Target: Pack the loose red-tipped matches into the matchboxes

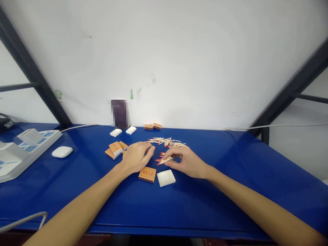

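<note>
Blue counter [220, 212] spreads beneath my two hands, and on it a bunch of matches [165, 160] sits pinched between the thumb and fingers of my right hand [190, 162], the red heads pointing left. A few loose matches lie just behind that bunch, and farther back, toward the wall [194, 68], a scattered pile of matches [167, 141] stretches sideways with its sticks crossed at many angles.

My left hand [137, 157] is held palm down, thumb reaching toward the right; its other fingers bend out of sight, so I cannot tell whether they are spread or pressed on something. Nearest to it, on my side, lies an orange matchbox [148, 174] with red lettering, and just right of that a white tray [166, 178], below my right hand.

Beyond my left wrist, several orange matchboxes [115, 149] lie heaped, with two more white trays [116, 132] behind them. Two small orange boxes [148, 126] rest end to end near the wall. Off to the left I have a smooth white case [62, 152] and, past it, a white power strip [48, 138].
</note>
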A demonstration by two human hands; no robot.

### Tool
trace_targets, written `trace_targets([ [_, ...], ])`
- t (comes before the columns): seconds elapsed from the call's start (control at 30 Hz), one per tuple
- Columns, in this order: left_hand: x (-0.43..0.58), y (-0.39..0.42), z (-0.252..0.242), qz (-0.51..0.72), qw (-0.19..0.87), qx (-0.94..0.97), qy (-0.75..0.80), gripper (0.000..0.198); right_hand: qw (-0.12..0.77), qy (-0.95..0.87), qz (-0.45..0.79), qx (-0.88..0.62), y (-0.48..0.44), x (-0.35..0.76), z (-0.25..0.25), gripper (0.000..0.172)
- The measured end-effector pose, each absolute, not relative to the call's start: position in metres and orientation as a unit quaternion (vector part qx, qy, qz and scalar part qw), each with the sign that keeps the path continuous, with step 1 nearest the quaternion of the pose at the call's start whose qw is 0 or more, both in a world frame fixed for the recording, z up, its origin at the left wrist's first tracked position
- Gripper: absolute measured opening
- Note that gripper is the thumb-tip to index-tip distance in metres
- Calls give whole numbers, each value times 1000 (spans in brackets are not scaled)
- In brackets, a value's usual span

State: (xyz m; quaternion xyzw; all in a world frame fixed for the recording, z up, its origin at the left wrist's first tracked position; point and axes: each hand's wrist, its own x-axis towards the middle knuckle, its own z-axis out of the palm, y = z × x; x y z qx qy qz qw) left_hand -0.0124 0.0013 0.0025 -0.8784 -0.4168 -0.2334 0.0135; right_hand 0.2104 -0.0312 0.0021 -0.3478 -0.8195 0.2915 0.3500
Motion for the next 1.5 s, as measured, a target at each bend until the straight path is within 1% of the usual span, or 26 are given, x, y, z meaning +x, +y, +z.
trace_targets([
  [0.1,-13,-4,12,-196,46,-917,-344,35,326,-823,316,-342,-40,213,0,9],
  [0.2,-13,-12,19,-152,44,-947,-280,33,315,-825,321,-343,-45,218,-3,11],
  [0.37,-8,-22,17,-108,25,-965,-236,43,304,-843,298,-329,-49,222,2,9],
  [0.47,-5,-24,14,-105,23,-967,-232,44,296,-856,282,-318,-51,222,4,9],
  [0.67,-3,-23,11,-95,20,-969,-228,34,259,-875,258,-316,-55,220,3,8],
  [1.03,1,-24,6,-100,12,-970,-220,39,255,-886,230,-310,-57,217,-1,11],
  [1.27,1,-22,6,-101,1,-969,-225,42,224,-897,227,-308,-58,219,2,16],
  [1.5,-2,-19,5,-94,4,-967,-238,46,284,-888,195,-305,-59,225,8,12],
])
